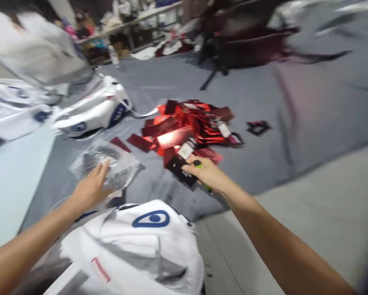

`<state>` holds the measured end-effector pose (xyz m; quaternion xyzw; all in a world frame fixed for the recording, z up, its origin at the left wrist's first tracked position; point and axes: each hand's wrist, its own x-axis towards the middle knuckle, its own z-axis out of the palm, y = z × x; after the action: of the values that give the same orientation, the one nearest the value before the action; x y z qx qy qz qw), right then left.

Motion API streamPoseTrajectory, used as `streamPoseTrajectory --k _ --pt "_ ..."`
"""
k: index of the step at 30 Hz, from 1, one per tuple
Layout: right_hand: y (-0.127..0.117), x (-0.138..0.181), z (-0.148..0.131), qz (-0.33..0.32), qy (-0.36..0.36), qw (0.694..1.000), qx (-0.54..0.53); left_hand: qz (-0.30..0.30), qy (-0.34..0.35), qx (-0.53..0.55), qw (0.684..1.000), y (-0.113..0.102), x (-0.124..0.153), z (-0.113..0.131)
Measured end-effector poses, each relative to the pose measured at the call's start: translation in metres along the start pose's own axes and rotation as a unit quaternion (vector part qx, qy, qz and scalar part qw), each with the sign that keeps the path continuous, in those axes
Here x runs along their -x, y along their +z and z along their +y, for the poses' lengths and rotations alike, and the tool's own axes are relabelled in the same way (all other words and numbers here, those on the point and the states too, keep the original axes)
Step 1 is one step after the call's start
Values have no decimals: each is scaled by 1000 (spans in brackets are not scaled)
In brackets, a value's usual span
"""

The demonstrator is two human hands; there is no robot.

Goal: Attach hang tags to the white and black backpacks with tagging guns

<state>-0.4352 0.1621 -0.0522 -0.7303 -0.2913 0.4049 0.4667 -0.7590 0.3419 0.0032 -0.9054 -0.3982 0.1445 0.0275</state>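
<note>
Tag [178,169], pinched by right hand [206,172], seemingly points away leftward lengthwise; left hand [91,186] spread.

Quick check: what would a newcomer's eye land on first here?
First, the shiny red heap of flat, foil-like pieces in the middle of the grey surface. Next, the white fabric bag with a blue eye-shaped emblem, in the near foreground. Then the right hand at the heap's near edge, holding a flat black rectangular card.
</note>
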Motion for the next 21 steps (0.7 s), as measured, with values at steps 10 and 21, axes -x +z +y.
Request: streamPoseTrajectory --k 10,21 --pt "213 -22 -87 -192 -18 977 92 34 -127 -2 991 -29 20 1" --pt "142 -8 -51 -113 -250 909 315 37 -45 35 998 5 0 -16"
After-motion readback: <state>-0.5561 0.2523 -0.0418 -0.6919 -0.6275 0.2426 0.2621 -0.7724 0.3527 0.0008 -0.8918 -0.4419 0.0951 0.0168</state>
